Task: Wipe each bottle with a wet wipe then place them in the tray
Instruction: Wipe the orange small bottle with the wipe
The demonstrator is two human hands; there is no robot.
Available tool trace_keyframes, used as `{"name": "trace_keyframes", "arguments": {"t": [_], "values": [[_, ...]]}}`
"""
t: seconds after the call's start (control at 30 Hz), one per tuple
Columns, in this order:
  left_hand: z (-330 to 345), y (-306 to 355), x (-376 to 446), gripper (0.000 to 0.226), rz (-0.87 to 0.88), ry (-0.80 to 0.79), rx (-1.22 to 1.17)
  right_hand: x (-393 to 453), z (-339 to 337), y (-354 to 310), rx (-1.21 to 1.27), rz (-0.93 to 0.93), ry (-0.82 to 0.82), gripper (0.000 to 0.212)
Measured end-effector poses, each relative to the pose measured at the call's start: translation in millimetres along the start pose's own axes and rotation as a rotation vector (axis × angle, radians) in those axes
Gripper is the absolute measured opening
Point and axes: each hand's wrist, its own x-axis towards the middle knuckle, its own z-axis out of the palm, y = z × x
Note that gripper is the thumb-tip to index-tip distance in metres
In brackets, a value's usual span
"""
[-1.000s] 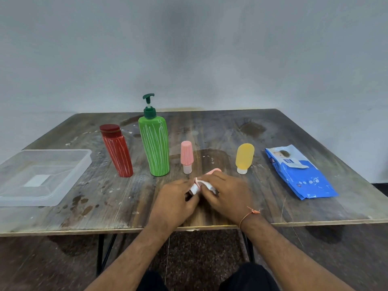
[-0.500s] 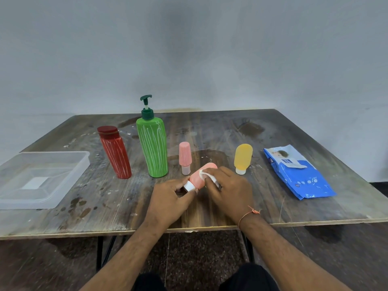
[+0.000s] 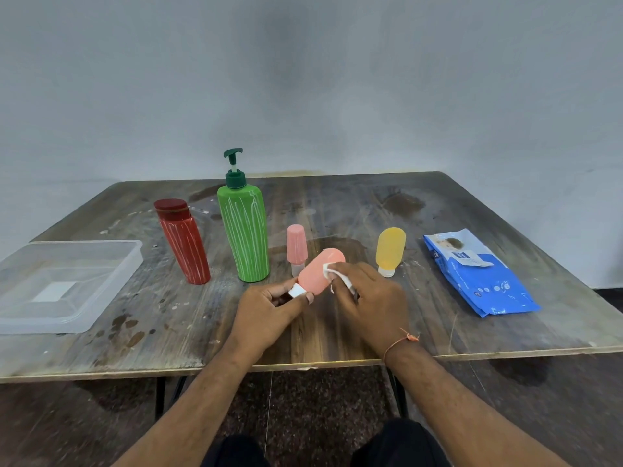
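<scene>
A worn wooden table (image 3: 337, 335) stands against a plain pale wall. Near its front edge, at about 6 o'clock, the left hand (image 3: 266, 315) pinches the white cap end of a salmon bottle (image 3: 318, 269) between thumb and curled fingers, holding it tilted with its rounded end pointing toward 1 o'clock. The right hand (image 3: 371, 298) curls its fingers around a white wipe (image 3: 333, 271) and presses it against the bottle's upper side. Behind the hands, a small pink bottle (image 3: 296, 249) stands cap-down at about 12 o'clock, with a tall green pump bottle (image 3: 243, 230) just beside it toward 11 o'clock and a red bottle (image 3: 183, 242) farther left, leaning slightly. A yellow bottle (image 3: 390, 251) stands cap-down at about 1 o'clock. The clear plastic tray (image 3: 111, 281) sits at 9 o'clock by the table's left edge, well apart from the hands. A blue wipes pack (image 3: 478, 274) lies flat at 3 o'clock.
</scene>
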Motion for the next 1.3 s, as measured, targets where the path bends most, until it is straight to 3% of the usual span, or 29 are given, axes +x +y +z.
{"name": "trace_keyframes", "arguments": {"t": [0.23, 0.5, 0.73, 0.97, 1.07, 1.3], "values": [[-1.9, -2.5, 3.2, 0.034, -0.058, 0.016, -0.124, 0.1, -5.5, -7.3, 0.086, -0.168, -0.158, 0.023], [-0.1, -2.9, 2.7, 0.035, -0.067, 0.033, -0.078, 0.9, -1.4, -0.3, -0.006, 0.042, -0.021, 0.027], [-0.6, -1.9, 2.5, 0.033, -0.05, 0.03, -0.054, -0.5, -4.3, -6.4, 0.075, -0.137, -0.148, 0.023], [-0.3, -2.4, 1.5, 0.041, 0.0, 0.014, 0.082, 3.5, -4.8, 0.5, 0.017, 0.196, 0.015, 0.022], [-0.8, -2.6, 0.9, 0.043, 0.016, 0.017, 0.118, 5.1, -5.4, 0.1, 0.024, 0.242, -0.002, 0.023], [-0.8, -1.1, 0.0, 0.036, 0.029, 0.028, 0.123, 0.4, -4.2, -3.5, 0.097, -0.026, -0.161, 0.027]]}}
